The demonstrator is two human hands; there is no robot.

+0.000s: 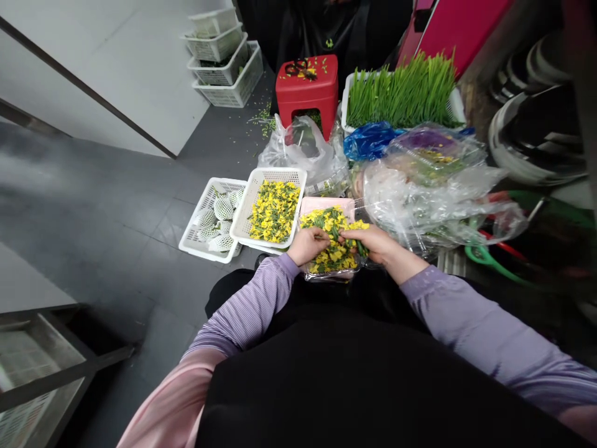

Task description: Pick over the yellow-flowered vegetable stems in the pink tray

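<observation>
A pink tray (pixel 346 204) lined with clear plastic rests by my knees, heaped with yellow flowers on green stems (pixel 333 254). Over its right side, my right hand (pixel 373 241) is closed around a small bunch of flower stems (pixel 361 247). My left hand (pixel 308 245) is at the tray's left edge with thumb and fingers pinched together; whatever lies between those fingertips is too small to tell. Left of the tray stands a white perforated basket (pixel 280 173) holding short-cut yellow flowers (pixel 275 210).
Another white basket (pixel 198 239) holds round items in foam nets (pixel 224 208). Beyond are clear plastic bags (pixel 410 202), a red stool (pixel 308 81) with scissors (pixel 298 67), and a crate of green shoots (pixel 403 93). Stacked baskets (pixel 228 90) stand by the wall. A person in dark clothes sits opposite.
</observation>
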